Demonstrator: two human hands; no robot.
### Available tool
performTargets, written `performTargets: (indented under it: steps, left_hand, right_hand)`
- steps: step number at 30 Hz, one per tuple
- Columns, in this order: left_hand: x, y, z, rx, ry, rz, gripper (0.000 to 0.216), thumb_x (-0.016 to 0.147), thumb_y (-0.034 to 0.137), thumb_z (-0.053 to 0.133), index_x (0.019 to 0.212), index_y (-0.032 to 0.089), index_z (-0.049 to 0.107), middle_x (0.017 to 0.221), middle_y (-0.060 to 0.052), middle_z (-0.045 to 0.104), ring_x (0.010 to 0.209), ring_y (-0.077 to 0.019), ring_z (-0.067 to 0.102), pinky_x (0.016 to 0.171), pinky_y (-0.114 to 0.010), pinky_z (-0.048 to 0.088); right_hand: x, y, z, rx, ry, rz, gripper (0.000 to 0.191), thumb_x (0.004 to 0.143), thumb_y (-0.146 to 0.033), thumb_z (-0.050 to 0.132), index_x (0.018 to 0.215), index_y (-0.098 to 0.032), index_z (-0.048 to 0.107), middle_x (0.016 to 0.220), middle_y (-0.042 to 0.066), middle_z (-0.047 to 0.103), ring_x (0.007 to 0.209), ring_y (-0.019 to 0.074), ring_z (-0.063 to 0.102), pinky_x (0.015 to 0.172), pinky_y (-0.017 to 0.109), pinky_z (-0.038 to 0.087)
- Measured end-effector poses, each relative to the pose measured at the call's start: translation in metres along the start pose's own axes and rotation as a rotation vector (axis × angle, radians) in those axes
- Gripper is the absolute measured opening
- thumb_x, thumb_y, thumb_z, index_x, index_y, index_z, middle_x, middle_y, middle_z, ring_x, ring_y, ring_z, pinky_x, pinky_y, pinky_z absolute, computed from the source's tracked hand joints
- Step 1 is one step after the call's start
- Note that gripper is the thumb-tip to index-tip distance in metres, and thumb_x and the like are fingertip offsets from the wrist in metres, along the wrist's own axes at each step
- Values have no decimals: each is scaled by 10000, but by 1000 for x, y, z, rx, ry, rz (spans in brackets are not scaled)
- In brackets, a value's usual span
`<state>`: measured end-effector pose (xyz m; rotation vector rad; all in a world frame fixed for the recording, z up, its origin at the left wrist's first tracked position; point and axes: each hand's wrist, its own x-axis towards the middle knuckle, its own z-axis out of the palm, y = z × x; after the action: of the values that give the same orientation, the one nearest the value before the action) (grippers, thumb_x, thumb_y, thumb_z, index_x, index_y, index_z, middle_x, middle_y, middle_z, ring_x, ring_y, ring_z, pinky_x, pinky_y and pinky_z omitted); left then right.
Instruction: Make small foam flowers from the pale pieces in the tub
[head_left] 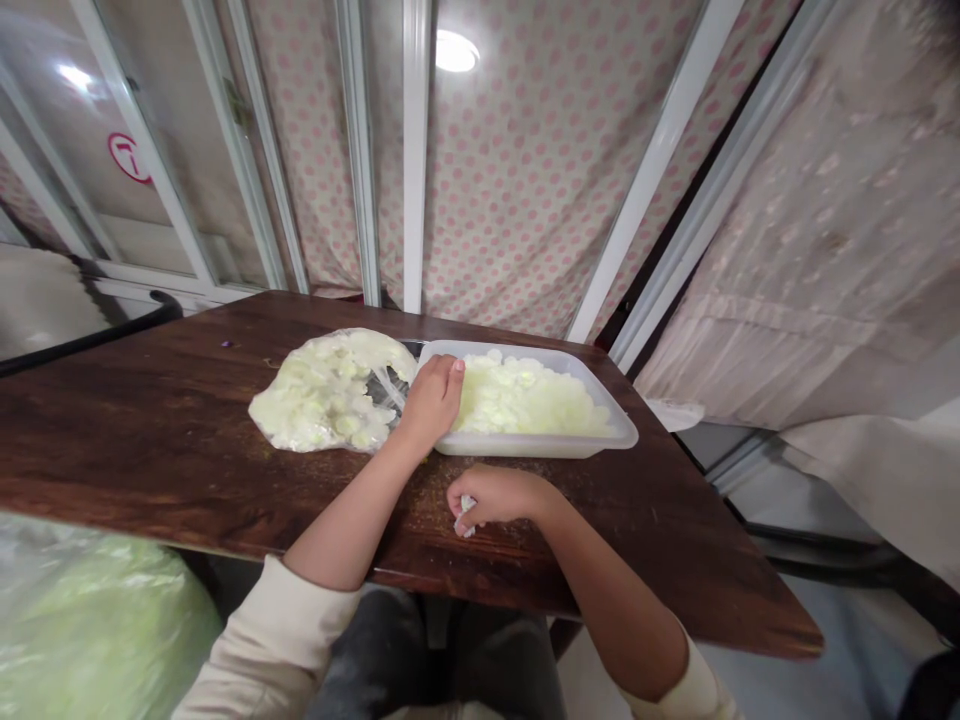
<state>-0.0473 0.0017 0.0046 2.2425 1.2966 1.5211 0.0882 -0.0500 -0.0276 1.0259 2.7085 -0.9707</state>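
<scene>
Dark trousers (427, 655) fill the bottom of the view, with cream sleeves (270, 640) running out to both forearms over the near edge of a dark wooden table (675, 560). Off that edge, at lower left, sits a bulging plastic sack (90, 630) of pale green contents.

The left hand (431, 400) lies palm down between a slumped clear plastic bag (386, 388) and a translucent plastic tray (540, 445), its fingers together and curled at the tray's left rim. Whether they grip the rim cannot be told. The bag lies toward the middle of the table's far edge, packed with pale yellow-green chunks (326, 395), and its gathered plastic touches the wrist side of that hand. The tray, heaped with more of the same chunks (529, 395), sits nearer the far right corner.

The right hand (495, 495) rests closer to the near edge, fingers curled and closed on a small white piece (466, 516). Crumbs (427, 490) are scattered on the wood around it.
</scene>
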Motion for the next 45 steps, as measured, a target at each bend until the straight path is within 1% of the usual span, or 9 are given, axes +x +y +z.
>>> performTargets:
  steps: [5,9,12,15,19,23,29,37,45]
  left_hand:
    - [-1,-1,0,-67,130,-77,398,918,374,173,832,170,504,825,-67,556,797,-175,519,759,-299,387]
    - [-1,1,-1,-108,152,-82,397,915,395,180,840,174,501,820,-59,563,780,-164,523,754,-284,389]
    - [-1,3,-2,-124,143,-107,410,915,402,169,839,175,501,816,-55,575,772,-161,529,746,-278,391]
    - [-2,3,-3,-135,105,-121,435,915,409,152,850,175,513,824,-54,595,789,-165,541,746,-281,392]
    - [-2,0,-2,-136,35,-120,502,909,435,130,825,167,546,841,-68,613,830,-185,551,775,-301,396]
    - [-2,-3,0,-140,21,-119,538,906,447,113,821,164,562,838,-76,621,837,-191,557,789,-313,404]
    - [-2,-2,-1,-149,-13,-94,537,909,442,115,825,162,565,804,-66,630,813,-183,570,776,-306,414]
    - [-2,1,-2,-154,-26,-78,502,909,436,142,823,165,555,792,-63,628,802,-185,574,757,-305,414]
    - [-3,3,-4,-145,-43,-59,498,910,429,145,810,166,556,763,-61,626,774,-185,579,729,-307,410]
  right_hand:
    - [-5,-4,-1,143,-67,23,77,730,-217,559,708,-170,503,517,-59,520,432,73,495,430,167,330]
    - [-8,-11,-3,416,75,-84,62,758,-219,515,751,-177,470,562,-53,548,436,68,517,422,162,367]
    - [-8,-16,-4,638,291,-125,149,774,-315,527,803,-173,490,601,-27,584,470,84,556,420,173,385]
    - [-6,-17,-5,702,650,-190,215,780,-385,519,792,-171,523,618,-8,607,471,96,566,435,200,404]
    - [-9,-10,-8,546,1101,-134,228,802,-412,490,773,-190,534,538,-28,566,463,115,552,479,232,413]
    - [-20,0,-18,219,1351,40,247,823,-431,454,790,-202,540,594,-7,571,510,131,533,534,248,399]
    - [-25,21,-32,18,1361,267,280,856,-412,363,920,-204,538,677,25,604,607,179,575,596,273,394]
    - [-20,37,-33,140,1316,277,298,815,-270,404,1099,-232,485,837,47,663,811,217,630,663,303,430]
    - [-19,30,-32,195,1271,391,242,740,-419,543,634,-201,536,657,19,657,610,178,587,535,253,364]
